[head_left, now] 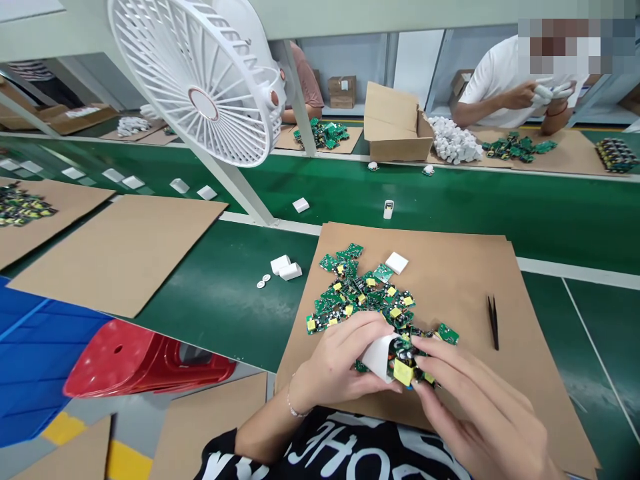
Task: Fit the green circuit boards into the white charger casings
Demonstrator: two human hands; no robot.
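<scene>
My left hand [336, 363] is closed around a white plastic casing [379, 355] held low over the cardboard sheet [465, 293]. My right hand [473, 400] pinches a green circuit board [406, 365] with a yellow part, its end at the mouth of the casing. Just beyond my hands lies a pile of several green circuit boards [363, 290]. A white casing piece [397, 262] rests at the far edge of that pile. Black tweezers [493, 321] lie to the right on the cardboard.
A white fan [200, 73] on a slanted post stands at upper left. Small white casings [286, 267] dot the green belt [500, 207]. Across it, a person in white [505, 87] handles white parts beside a cardboard box [395, 127]. A red stool [140, 360] and a blue crate [30, 360] sit left.
</scene>
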